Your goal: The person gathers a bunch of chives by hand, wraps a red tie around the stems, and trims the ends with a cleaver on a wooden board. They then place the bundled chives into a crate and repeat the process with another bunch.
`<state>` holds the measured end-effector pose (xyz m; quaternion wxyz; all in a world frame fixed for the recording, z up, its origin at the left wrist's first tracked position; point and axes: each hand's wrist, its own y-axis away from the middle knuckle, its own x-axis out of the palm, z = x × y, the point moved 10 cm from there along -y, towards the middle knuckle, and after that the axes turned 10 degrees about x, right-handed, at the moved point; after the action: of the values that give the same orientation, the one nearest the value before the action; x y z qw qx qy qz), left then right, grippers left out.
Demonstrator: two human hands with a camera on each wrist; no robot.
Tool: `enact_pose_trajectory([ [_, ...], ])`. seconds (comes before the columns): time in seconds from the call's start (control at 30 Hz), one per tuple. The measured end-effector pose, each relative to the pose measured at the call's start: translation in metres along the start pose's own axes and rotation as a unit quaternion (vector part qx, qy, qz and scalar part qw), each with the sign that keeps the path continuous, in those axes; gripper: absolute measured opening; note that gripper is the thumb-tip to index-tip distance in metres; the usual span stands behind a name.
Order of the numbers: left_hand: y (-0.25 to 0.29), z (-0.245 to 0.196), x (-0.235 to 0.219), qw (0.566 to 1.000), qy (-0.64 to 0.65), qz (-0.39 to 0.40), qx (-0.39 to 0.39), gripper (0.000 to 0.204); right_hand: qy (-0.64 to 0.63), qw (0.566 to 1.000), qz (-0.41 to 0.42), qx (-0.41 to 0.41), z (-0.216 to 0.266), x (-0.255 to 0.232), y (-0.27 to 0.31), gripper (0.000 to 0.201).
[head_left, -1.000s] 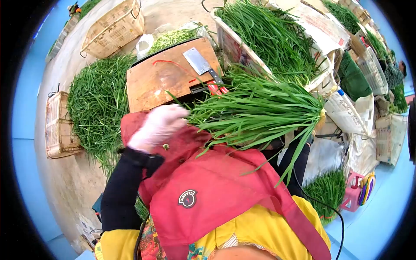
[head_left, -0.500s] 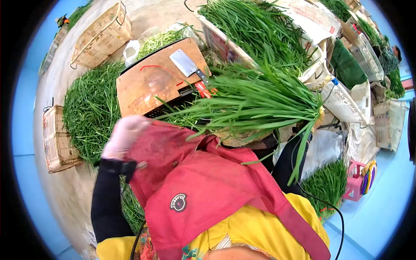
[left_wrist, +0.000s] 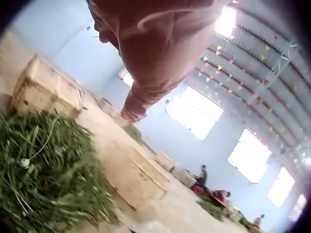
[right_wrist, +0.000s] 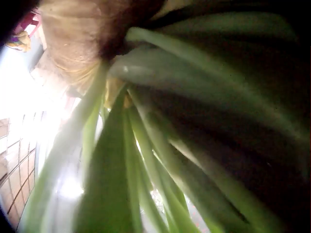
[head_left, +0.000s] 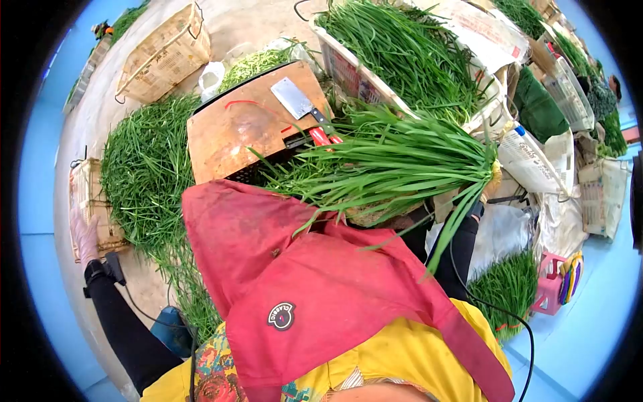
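My left hand [head_left: 85, 236], in a pale glove, reaches far out to the left with its fingers extended, overlapping the crate there in the head view. Nothing shows in its grasp; in the left wrist view the gloved hand [left_wrist: 155, 53] is raised against the wall and windows. My right hand [right_wrist: 75, 43], in a yellowish glove, grips a bunch of green chives [head_left: 415, 161] by the stem end. The long leaves fan out leftward over the red apron [head_left: 321, 275] and hide most of that hand in the head view.
A wooden board [head_left: 238, 127] carries a cleaver [head_left: 292, 98]. Loose chives [head_left: 147, 167] heap on the left beside a crate [head_left: 100, 201]. A large crate of chives [head_left: 402, 63] stands ahead. At right are a small chive bundle [head_left: 506, 295] and a pink stool [head_left: 549, 288].
My left hand has swung from near the board, across the apron, out to the far left. My right hand still holds the chives in nearly the same place.
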<state>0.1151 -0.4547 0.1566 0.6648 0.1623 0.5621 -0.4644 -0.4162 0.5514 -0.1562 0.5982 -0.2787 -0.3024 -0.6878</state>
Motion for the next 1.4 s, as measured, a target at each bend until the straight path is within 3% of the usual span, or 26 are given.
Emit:
enact_pose_trajectory([
  [0.1, -0.022, -0.156, -0.015, 0.966, 0.257, -0.016, 0.03, 0.065, 0.01, 0.999, -0.002, -0.041, 0.021, 0.023, 0.006, 0.031],
  [0.13, -0.031, -0.216, -0.038, 0.952, 0.304, -0.007, 0.039, 0.066, 0.05, 0.993, -0.024, -0.108, 0.034, 0.016, -0.001, 0.034],
  [0.2, -0.053, -0.313, -0.074, 0.898, 0.423, 0.007, 0.12, 0.061, 0.007, 0.997, 0.03, -0.072, 0.048, 0.087, 0.017, 0.036],
  [0.27, -0.07, -0.399, -0.107, 0.808, 0.546, 0.036, 0.219, 0.06, 0.056, 0.991, 0.047, -0.114, 0.065, 0.122, 0.011, 0.034],
  [0.3, -0.078, -0.439, -0.132, 0.786, 0.554, 0.029, 0.272, 0.057, 0.121, 0.983, 0.073, -0.119, 0.072, 0.141, 0.007, 0.033],
  [0.33, -0.081, -0.475, -0.158, 0.764, 0.557, 0.022, 0.324, 0.055, 0.118, 0.985, 0.049, -0.119, 0.076, 0.171, 0.018, 0.035],
  [0.4, -0.077, -0.534, -0.212, 0.731, 0.575, 0.039, 0.366, 0.053, -0.004, 0.967, 0.238, -0.089, 0.072, 0.263, 0.051, 0.038],
  [0.47, -0.071, -0.581, -0.254, 0.692, 0.569, 0.054, 0.441, 0.057, -0.059, 0.95, 0.305, -0.013, 0.056, 0.296, 0.059, 0.044],
  [0.53, -0.082, -0.627, -0.259, 0.611, 0.626, 0.052, 0.481, 0.066, -0.104, 0.935, 0.337, 0.039, 0.046, 0.334, 0.085, 0.047],
  [0.57, -0.076, -0.649, -0.257, 0.578, 0.619, 0.059, 0.528, 0.067, -0.127, 0.896, 0.418, 0.078, 0.041, 0.372, 0.117, 0.051],
  [0.6, -0.066, -0.667, -0.258, 0.542, 0.608, 0.069, 0.576, 0.068, -0.105, 0.89, 0.437, 0.075, 0.041, 0.374, 0.113, 0.058],
  [0.63, -0.065, -0.679, -0.238, 0.559, 0.662, 0.195, 0.459, 0.068, -0.124, 0.871, 0.468, 0.082, 0.041, 0.39, 0.126, 0.061],
  [0.67, -0.055, -0.688, -0.224, 0.51, 0.714, 0.25, 0.41, 0.067, -0.143, 0.853, 0.495, 0.088, 0.038, 0.406, 0.141, 0.064],
  [0.73, -0.02, -0.699, -0.197, 0.349, 0.805, 0.347, 0.33, 0.065, -0.169, 0.87, 0.463, 0.014, 0.042, 0.414, 0.144, 0.066],
  [0.8, 0.017, -0.698, -0.173, 0.197, 0.852, 0.424, 0.237, 0.063, -0.015, 0.92, 0.393, 0.012, 0.034, 0.392, 0.117, 0.063],
  [0.83, 0.031, -0.694, -0.163, 0.131, 0.86, 0.45, 0.199, 0.062, -0.016, 0.924, 0.382, -0.005, 0.03, 0.382, 0.103, 0.058],
  [1.0, 0.084, -0.671, -0.138, -0.121, 0.832, 0.528, 0.12, 0.058, -0.02, 0.955, 0.295, -0.007, -0.01, 0.358, 0.084, 0.051],
  [1.03, 0.092, -0.668, -0.134, -0.127, 0.821, 0.543, 0.124, 0.057, 0.003, 0.949, 0.315, -0.01, -0.017, 0.351, 0.078, 0.054],
  [1.07, 0.098, -0.666, -0.129, -0.098, 0.82, 0.548, 0.137, 0.056, 0.026, 0.942, 0.334, -0.014, -0.024, 0.346, 0.071, 0.056],
  [1.1, 0.098, -0.668, -0.08, 0.158, 0.813, 0.557, 0.054, 0.05, 0.052, 0.955, 0.287, -0.051, -0.025, 0.343, 0.067, 0.052],
  [1.13, 0.102, -0.674, -0.086, 0.176, 0.816, 0.541, 0.102, 0.044, 0.019, 0.958, 0.279, -0.066, -0.024, 0.348, 0.071, 0.048],
  [1.2, 0.106, -0.687, -0.087, 0.267, 0.792, 0.524, 0.162, 0.072, 0.022, 0.958, 0.272, -0.085, -0.028, 0.344, 0.067, 0.049],
  [1.27, 0.118, -0.698, -0.076, 0.29, 0.776, 0.524, 0.196, 0.072, 0.067, 0.959, 0.267, -0.072, -0.032, 0.341, 0.065, 0.049],
  [1.33, 0.132, -0.7, -0.083, 0.257, 0.775, 0.545, 0.191, 0.069, 0.064, 0.965, 0.244, -0.073, -0.035, 0.333, 0.064, 0.049],
  [1.37, 0.151, -0.711, -0.083, 0.143, 0.785, 0.57, 0.195, 0.063, 0.059, 0.968, 0.232, -0.073, -0.036, 0.328, 0.065, 0.05],
  [1.4, 0.149, -0.707, -0.072, 0.218, 0.79, 0.544, 0.179, 0.059, 0.059, 0.968, 0.232, -0.073, -0.037, 0.327, 0.067, 0.05],
])
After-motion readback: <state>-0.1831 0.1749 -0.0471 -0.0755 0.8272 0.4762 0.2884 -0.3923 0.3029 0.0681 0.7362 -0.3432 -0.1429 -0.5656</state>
